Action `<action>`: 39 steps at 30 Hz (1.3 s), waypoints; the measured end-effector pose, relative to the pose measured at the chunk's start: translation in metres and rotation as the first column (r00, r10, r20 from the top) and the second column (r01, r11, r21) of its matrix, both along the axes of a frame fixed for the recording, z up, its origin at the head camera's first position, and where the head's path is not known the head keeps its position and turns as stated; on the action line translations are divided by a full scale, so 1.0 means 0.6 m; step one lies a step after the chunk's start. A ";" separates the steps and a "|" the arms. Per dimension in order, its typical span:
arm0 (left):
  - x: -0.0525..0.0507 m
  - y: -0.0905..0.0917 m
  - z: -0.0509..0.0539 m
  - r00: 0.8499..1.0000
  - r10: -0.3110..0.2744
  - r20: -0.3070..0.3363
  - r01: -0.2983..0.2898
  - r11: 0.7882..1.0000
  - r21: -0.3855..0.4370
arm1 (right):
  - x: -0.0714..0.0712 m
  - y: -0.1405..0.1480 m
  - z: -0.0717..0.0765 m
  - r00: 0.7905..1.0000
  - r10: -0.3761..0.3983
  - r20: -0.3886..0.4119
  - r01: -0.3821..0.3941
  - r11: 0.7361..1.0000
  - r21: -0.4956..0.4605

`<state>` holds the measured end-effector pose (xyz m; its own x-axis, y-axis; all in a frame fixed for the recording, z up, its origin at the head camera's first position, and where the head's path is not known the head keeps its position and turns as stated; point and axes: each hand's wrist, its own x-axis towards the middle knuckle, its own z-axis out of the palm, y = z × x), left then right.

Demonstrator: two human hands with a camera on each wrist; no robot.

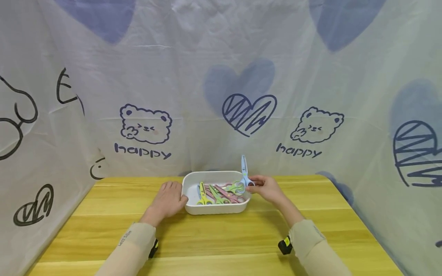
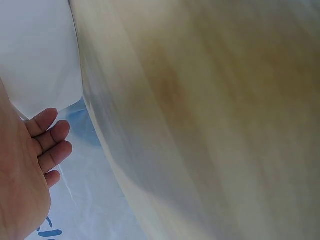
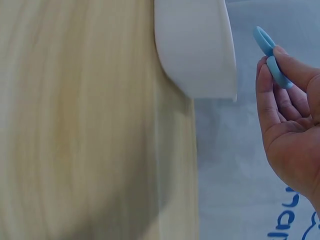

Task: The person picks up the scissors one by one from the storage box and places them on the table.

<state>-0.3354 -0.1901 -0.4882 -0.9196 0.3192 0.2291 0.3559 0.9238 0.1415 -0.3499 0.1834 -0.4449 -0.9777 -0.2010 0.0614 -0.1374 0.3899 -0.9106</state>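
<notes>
A white plastic bin (image 1: 216, 209) holds several pairs of children's craft scissors, among them yellow scissors (image 1: 203, 194), green scissors and pink scissors (image 1: 226, 193). Above the bin's right end, my right hand (image 1: 267, 188) pinches blue scissors (image 1: 244, 168) by the handle loops, blades pointing up. The right wrist view shows a blue handle loop (image 3: 279, 74) between thumb and fingers. My left hand (image 1: 168, 200) rests against the bin's left side, its thumb at the wall near the front corner. Loosely bent fingers (image 2: 54, 156) show beside the bin in the left wrist view.
The bin stands near the back edge of a yellow wood-grain table (image 1: 214, 245). A white cloth (image 1: 200, 145) printed with blue hearts and bears hangs behind the table and along both sides.
</notes>
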 end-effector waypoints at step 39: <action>-0.004 -0.005 -0.009 0.998 -0.026 -0.053 0.026 1.000 -0.004 | 0.089 0.169 -0.042 0.999 -0.050 0.016 0.049 0.995 0.083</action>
<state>-0.3381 -0.1931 -0.4935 -0.8975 0.3441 0.2760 0.3870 0.9145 0.1183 -0.2964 0.2846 -0.4700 -0.9874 -0.1558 0.0287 -0.0996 0.4694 -0.8773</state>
